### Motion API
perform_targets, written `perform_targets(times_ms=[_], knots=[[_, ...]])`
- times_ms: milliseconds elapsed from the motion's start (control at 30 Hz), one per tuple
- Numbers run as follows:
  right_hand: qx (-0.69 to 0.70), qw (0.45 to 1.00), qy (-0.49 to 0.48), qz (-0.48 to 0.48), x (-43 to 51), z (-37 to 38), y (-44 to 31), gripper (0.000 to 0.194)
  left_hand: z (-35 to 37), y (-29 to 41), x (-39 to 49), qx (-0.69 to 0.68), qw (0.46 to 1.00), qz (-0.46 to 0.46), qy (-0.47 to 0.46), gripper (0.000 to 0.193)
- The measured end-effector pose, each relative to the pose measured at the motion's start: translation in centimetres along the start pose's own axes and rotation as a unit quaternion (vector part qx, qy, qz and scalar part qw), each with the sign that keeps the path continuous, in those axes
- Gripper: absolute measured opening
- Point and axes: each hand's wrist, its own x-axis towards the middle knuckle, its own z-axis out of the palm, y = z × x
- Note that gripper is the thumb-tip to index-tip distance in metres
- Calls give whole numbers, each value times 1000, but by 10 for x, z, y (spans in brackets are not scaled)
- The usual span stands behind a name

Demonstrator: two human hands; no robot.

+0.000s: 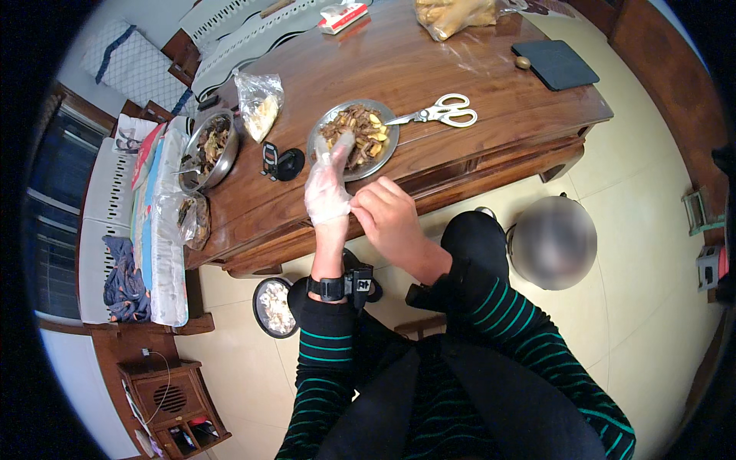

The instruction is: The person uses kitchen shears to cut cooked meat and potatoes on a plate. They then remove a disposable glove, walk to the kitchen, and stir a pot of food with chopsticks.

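A clear disposable plastic glove [322, 201] covers my left hand [329, 181], whose fingers point away from me and stand apart. They reach over the near side of a round metal plate [393, 135]; whether they touch the food cannot be seen. Brown strips and yellow pieces of food [359, 135] fill the plate. My right hand [388, 215] is bare and pinches the glove's cuff at the wrist. Kitchen scissors [451, 111] with white handles lie to the plate's right, their blade tip at the rim.
The wooden table [356, 63] also bears a metal bowl of food [224, 164], a plastic bag [259, 106], a black phone stand [284, 164], a tissue pack [342, 18] and a dark flat board [558, 64]. On the floor stand a waste bin [259, 310] and a blurred round object [553, 242].
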Motion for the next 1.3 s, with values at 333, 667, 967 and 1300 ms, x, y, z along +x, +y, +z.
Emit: perform_targets(times_ms=[333,667,967,1300], knots=[[-33,999,19,-2,7,-2,11,12,12,15,-29,286,947,142,-29,52],[-32,999,-3,-6,2,0,12,13,20,53,-9,-405,900,-144,78,59],[-43,999,-4,15,-5,1,14,11,24,33,-52,179,981,76,21,51],[-1,998,-59,-10,-15,-2,-6,16,12,45,-32,-346,917,-150,132,54]])
